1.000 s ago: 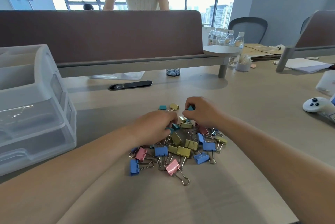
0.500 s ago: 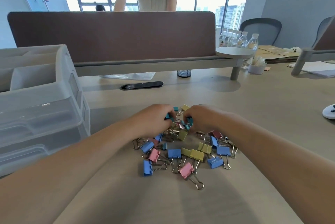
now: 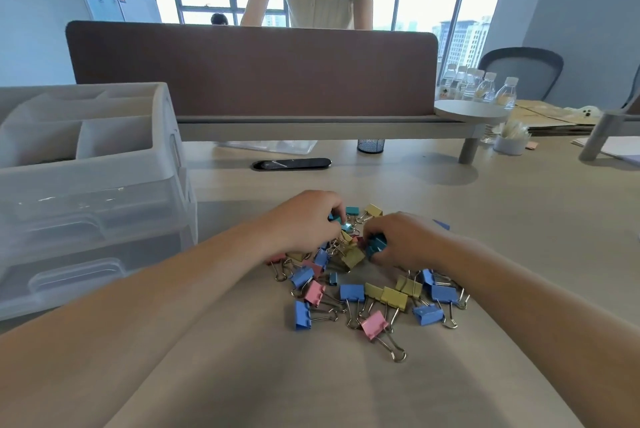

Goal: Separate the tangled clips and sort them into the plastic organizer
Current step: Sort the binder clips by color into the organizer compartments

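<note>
On the tabletop (image 3: 519, 219): my tangled clips (image 3: 367, 292), colours mixed, heaped at centre.
Left grip (image 3: 304, 219): pinching a small teal clip (image 3: 346, 227) at the heap's 12 o'clock edge.
Right grip (image 3: 405, 240): clenched round a dark teal clip (image 3: 375, 244), at 1 o'clock.
Plastic organizer (image 3: 86, 192): 9 o'clock of the heap, apart.

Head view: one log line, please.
left hand: pinches light teal clip | right hand: grips dark teal clip | clip pile: tangled, unsorted | plastic organizer: left of pile
</note>
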A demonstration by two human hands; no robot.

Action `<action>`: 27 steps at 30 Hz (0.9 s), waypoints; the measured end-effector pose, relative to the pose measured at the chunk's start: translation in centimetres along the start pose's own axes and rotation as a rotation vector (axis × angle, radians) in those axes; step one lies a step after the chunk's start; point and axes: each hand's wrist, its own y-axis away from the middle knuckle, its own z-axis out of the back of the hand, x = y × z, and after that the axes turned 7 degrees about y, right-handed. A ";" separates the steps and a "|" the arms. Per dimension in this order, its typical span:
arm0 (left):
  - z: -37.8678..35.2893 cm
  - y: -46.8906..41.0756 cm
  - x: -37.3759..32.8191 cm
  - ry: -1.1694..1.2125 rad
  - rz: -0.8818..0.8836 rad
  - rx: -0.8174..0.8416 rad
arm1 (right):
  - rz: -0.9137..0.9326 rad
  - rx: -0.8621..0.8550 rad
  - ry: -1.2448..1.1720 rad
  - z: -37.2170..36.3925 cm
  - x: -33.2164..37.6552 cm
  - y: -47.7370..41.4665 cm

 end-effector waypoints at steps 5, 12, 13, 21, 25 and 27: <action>0.3 0.2 -0.1 -0.012 -0.028 -0.014 | -0.032 -0.030 -0.246 0.1 -0.5 0.1; 1.0 0.3 -0.6 0.076 0.006 -0.061 | -0.063 -0.076 -0.362 1.3 0.0 0.4; 1.1 0.3 -0.6 0.074 0.019 -0.059 | -0.065 -0.090 -0.383 1.6 0.3 0.5; 4.2 2.7 -1.2 0.168 0.160 -0.117 | -0.084 -0.097 -0.744 6.1 4.6 2.0; 9.0 5.4 -1.0 0.241 0.247 -0.263 | -0.060 -0.055 -0.936 10.2 8.4 1.4; 12.1 7.0 -0.2 0.283 0.328 -0.322 | -0.029 -0.027 -1.030 12.5 11.0 0.8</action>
